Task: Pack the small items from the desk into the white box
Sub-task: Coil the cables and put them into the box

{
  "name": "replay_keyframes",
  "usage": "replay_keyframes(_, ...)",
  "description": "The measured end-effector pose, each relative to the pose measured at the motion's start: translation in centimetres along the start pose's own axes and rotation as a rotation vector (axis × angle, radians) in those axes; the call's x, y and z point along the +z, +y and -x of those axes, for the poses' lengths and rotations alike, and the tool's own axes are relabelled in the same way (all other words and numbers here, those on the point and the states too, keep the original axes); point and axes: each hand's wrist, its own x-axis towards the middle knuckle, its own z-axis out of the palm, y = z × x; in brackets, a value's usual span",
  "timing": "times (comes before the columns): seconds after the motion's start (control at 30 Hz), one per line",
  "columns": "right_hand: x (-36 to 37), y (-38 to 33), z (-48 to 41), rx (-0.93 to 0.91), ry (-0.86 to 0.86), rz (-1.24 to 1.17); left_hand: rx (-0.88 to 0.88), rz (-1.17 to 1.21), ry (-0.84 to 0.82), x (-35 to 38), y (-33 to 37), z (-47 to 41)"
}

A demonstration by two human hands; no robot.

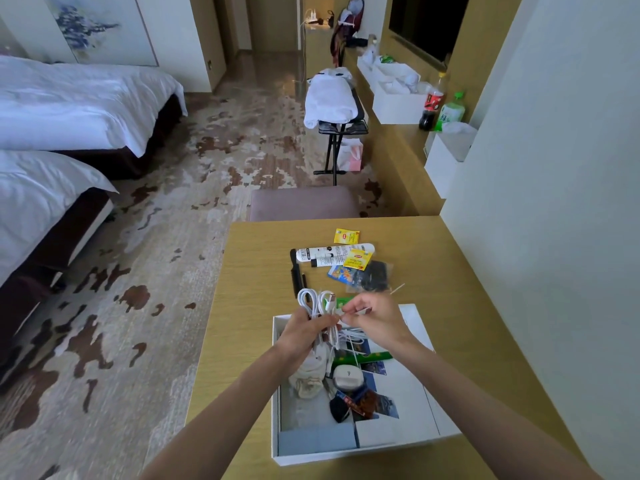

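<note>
A white box (438, 405) lies open on the wooden desk (450, 265), holding several small items, among them a white case (348, 375) and a dark pouch (341, 408). Over the box's far edge my left hand (304, 332) grips a bundle of looped white cable (313, 301). My right hand (372, 315) pinches the cable's end close beside it. Beyond the box on the desk lie two yellow tea sachets (346, 236), two white tubes (332, 252), a black comb (295, 271), a blue packet (341, 273) and a dark bagged item (375, 276).
A padded stool (301, 202) stands at the desk's far edge. The wall (554, 202) runs along the right side. Two beds (52, 133) are at the left across patterned carpet. A luggage rack with white towels (330, 98) and a counter with bottles stand further back.
</note>
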Motion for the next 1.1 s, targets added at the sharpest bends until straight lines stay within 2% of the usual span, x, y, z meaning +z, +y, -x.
replay_keyframes(0.1, -0.7, 0.4, -0.2, -0.008, 0.004, 0.008, 0.013, -0.059, 0.001, 0.4, -0.1, 0.1)
replay_keyframes(0.23, -2.1, 0.9, -0.2, -0.063, 0.018, 0.006, 0.058, 0.055, -0.054, 1.7, 0.4, -0.2)
replay_keyframes(0.33, -3.0, 1.4, -0.2, -0.109, 0.009, 0.03, 0.066, 0.071, -0.03, 3.0, 0.7, -0.6)
replay_keyframes(0.53, -4.6, 3.0, 0.5, -0.165, 0.062, 0.075, 0.107, -0.038, -0.046, 5.0, 1.1, -1.4)
replay_keyframes(0.67, -6.6, 4.2, 0.9, -0.137, 0.082, 0.083, 0.052, -0.146, -0.041, 4.6, 0.4, -2.2)
replay_keyframes(0.83, -7.4, 5.3, 1.3, -0.053, 0.034, 0.236, -0.035, -0.241, -0.011, 4.2, -0.9, -2.7)
replay_keyframes(0.97, -6.1, 5.8, 2.0, -0.049, -0.008, 0.357, -0.058, -0.101, -0.001, 5.1, -1.1, -2.6)
replay_keyframes(1.1, -5.3, 5.8, 2.2, -0.064, -0.066, 0.628, -0.061, 0.099, 0.047, 6.0, -0.5, -2.7)
